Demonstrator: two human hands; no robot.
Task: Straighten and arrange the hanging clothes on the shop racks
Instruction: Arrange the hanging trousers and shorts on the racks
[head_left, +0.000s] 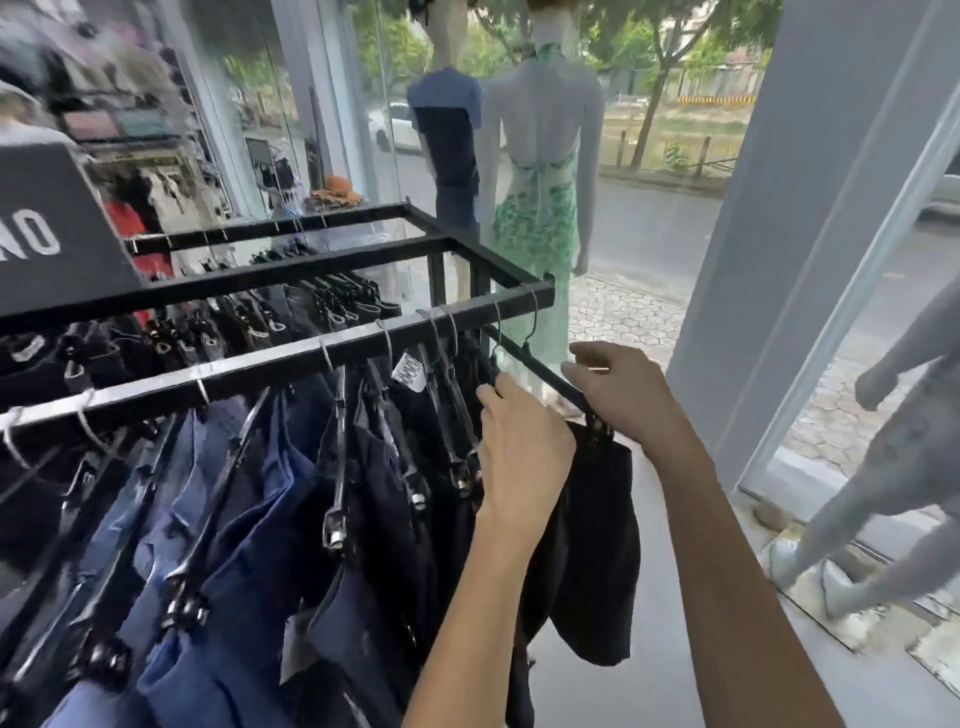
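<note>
Black clip hanger (540, 371) at the right end of the near rail of the rack (249, 364), hook over the rail, bar angled down toward the camera. Black garment (597, 545) clipped to it, hanging outermost in the row, just beside the dark pieces on the neighbouring hangers.

Right hand (618, 395) on the hanger's near end: fingers curled over the bar just above the clip, thumb and forefinger lifted a little.

Left hand (524, 457) back-on to the camera, between the black garment and the next hangers; fingers pressed together, tips up at the bar. Cannot tell whether they close round it.

Further left on the same rail: dark and blue denim (234, 519) on clip hangers, packed close and lying at uneven angles. White printed tag (409, 371) dangling just under the rail.

Second row of dark garments on the inner rail behind. Black sign (52, 234) with white letters at the rack's left end.

Beyond the rack, at the shop window: mannequin in a green patterned dress (540, 208), beside it a mannequin in a blue and dark top (449, 140). Grey mannequin (893, 457) at far right, only partly in view.
</note>
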